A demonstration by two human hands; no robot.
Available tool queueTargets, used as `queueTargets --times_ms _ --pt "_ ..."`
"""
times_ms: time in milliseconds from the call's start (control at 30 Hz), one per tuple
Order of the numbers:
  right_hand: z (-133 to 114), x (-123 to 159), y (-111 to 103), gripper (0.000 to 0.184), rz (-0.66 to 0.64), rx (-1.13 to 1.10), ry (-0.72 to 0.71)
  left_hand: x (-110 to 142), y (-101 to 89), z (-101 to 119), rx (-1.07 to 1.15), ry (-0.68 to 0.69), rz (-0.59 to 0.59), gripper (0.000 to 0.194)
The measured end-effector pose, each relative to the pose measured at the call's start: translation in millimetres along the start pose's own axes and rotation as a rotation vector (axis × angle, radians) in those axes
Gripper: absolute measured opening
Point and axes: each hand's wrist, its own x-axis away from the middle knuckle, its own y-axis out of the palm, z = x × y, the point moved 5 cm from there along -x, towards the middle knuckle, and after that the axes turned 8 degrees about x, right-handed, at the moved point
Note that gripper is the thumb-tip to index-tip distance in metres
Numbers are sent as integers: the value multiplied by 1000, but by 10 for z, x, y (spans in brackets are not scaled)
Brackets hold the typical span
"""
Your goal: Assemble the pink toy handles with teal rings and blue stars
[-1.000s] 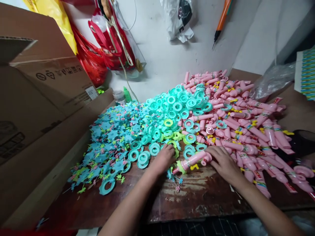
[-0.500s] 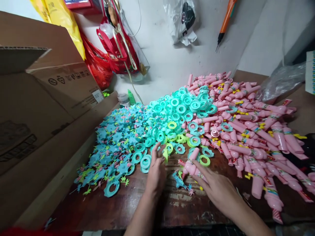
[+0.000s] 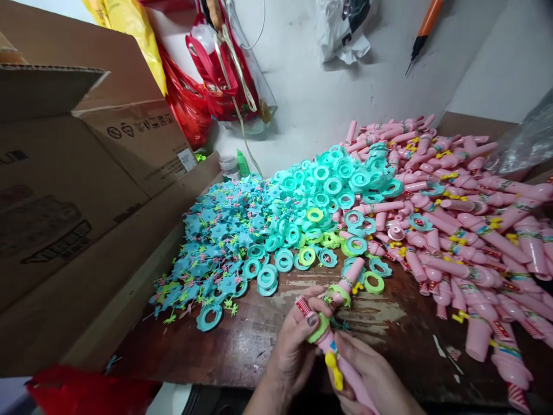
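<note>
Near the table's front edge, both hands grip one pink plastic toy tube (image 3: 352, 374) that slants down to the right. My left hand (image 3: 294, 343) is closed round its upper end, thumb and fingers at a lime-green ring (image 3: 318, 329) round the tube. A red-and-white striped tip (image 3: 303, 307) pokes out between those fingers. Lower down, my right hand (image 3: 369, 369) wraps the tube beside its yellow crank (image 3: 333, 369). Just beyond my fingers lies another pink toy tube (image 3: 354, 271) with a lime-green ring (image 3: 341, 295) round it. Part of the held tube is hidden by my hands.
Blue flower-shaped pieces (image 3: 211, 230) are heaped at the left and turquoise rings (image 3: 332, 185) in the middle. Many pink toy tubes (image 3: 469, 242) cover the right side. A cardboard box (image 3: 129, 167) borders the left; an orange screwdriver (image 3: 425, 29) hangs above.
My hands were apart; the left held a lime-green piece and the right was at a pink tube. Now both have come together on a pink tube with a lime-green ring. The view has shifted.
</note>
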Motion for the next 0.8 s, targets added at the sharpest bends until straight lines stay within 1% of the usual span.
queueTargets --times_ms 33,67,100,133,167,200,233,267,300,333,400,467,533,567,633,667,700,733,767,800 --pt "25 -47 61 79 -85 -150 49 -29 -68 46 -111 16 58 43" --pt "38 -106 81 78 -112 -223 75 -72 -168 137 -268 71 151 44" --pt "48 -174 65 76 -89 -220 88 -118 -289 283 -469 174 274 44" --pt "51 -246 23 75 -32 -159 93 -153 -412 474 -702 315 411 44" --pt "41 -315 -31 77 35 -67 87 -177 -518 681 -951 468 542 43" --pt "16 -379 -80 79 90 28 71 -202 -608 870 -1200 591 646 44" --pt "-18 -437 -116 82 122 105 49 -248 -701 1019 -1424 634 703 45" --pt "-57 -488 -139 84 137 153 21 -307 -804 1134 -1616 606 719 48" --pt "-93 -533 -151 84 141 180 -5 -365 -908 1224 -1761 545 710 52" --pt "-122 -569 -156 84 139 195 -23 -414 -1004 1289 -1859 475 682 55" --pt "-155 -614 -155 82 134 209 -41 -471 -1132 1371 -1945 396 630 55" --pt "-156 -616 -144 82 120 229 -41 -485 -1174 1407 -1952 401 606 51" --pt "-139 -576 -131 82 97 244 -38 -475 -1169 1413 -1958 412 582 55" --pt "-126 -543 -126 82 84 252 -37 -464 -1152 1408 -1948 418 539 61" --pt "-93 -471 -122 83 60 275 -30 -441 -1098 1396 -1891 421 382 78" --pt "-75 -439 -123 83 52 284 -27 -428 -1066 1403 -1858 423 311 84" --pt "-58 -412 -126 83 48 291 -24 -417 -1037 1431 -1833 435 284 83" --pt "-45 -393 -130 83 48 293 -23 -413 -1013 1481 -1820 459 312 78" --pt "-34 -384 -133 84 50 291 -22 -420 -994 1546 -1821 494 390 70" --pt "-28 -382 -134 84 55 287 -23 -438 -975 1614 -1823 542 495 61"
